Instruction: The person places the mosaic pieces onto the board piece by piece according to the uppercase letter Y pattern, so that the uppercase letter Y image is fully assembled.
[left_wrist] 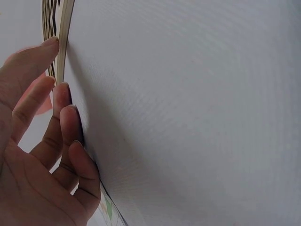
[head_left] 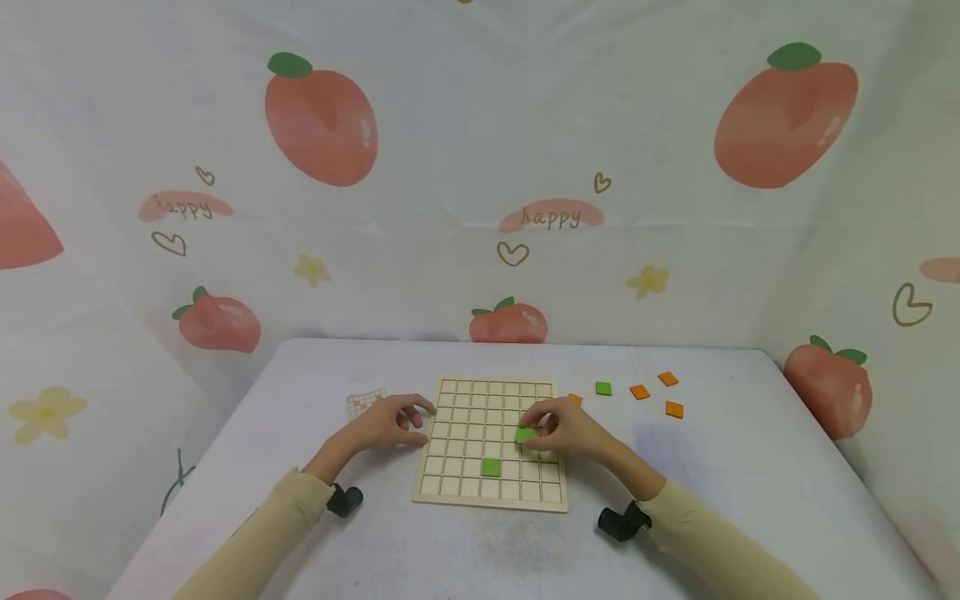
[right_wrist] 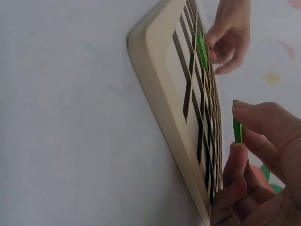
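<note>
A pale wooden grid board (head_left: 489,503) lies on the table, with one green square tile (head_left: 491,467) in a cell near its front. My right hand (head_left: 572,429) pinches another green tile (right_wrist: 237,128) between thumb and fingers, held over the right side of the board; the right wrist view shows it edge-on and apart from the grid. At the board's left edge is my left hand (head_left: 386,422), fingers loosely bent. In the left wrist view the thumb and fingertips (left_wrist: 51,43) touch or nearly touch the board's side.
Beyond the board to the right lie a loose green tile (head_left: 603,388) and several orange tiles (head_left: 674,409), one partly hidden behind my right hand. A printed grid card (head_left: 365,402) sits behind my left hand. A patterned cloth (head_left: 420,183) hangs behind the white table (head_left: 465,558).
</note>
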Demonstrator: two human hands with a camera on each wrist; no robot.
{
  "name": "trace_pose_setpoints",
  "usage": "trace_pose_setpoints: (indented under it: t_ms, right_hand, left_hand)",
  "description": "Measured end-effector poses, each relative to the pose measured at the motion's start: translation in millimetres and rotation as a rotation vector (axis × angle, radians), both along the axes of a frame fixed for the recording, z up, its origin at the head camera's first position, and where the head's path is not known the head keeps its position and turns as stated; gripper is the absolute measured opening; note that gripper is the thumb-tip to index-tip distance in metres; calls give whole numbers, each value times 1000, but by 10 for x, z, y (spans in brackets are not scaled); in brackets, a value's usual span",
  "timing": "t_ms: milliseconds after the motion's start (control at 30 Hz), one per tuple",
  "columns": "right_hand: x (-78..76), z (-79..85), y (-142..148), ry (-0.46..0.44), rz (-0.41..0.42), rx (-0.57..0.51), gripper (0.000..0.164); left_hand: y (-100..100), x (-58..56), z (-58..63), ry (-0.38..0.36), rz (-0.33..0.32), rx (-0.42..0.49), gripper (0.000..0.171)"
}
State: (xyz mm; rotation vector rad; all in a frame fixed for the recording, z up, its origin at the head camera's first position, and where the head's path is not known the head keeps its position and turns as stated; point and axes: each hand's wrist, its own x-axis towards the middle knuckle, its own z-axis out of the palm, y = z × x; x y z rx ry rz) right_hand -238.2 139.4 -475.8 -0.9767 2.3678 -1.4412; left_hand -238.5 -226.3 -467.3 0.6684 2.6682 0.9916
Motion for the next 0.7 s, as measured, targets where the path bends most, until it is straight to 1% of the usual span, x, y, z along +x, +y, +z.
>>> trace_pose_setpoints:
  t_ms: [333,533,700]
  right_hand:
    - [37,-17,-256,8,2,11,20]
    - [73,-16,-378,17,-1,27,20]
    - [94,1,-457,14,-16,68,20]
  left_hand:
    - [9,16,25,-14,-4,28,42]
    - [7,21,22,-13,-2,22,42]
    - [4,27,23,-15,2,10,42]
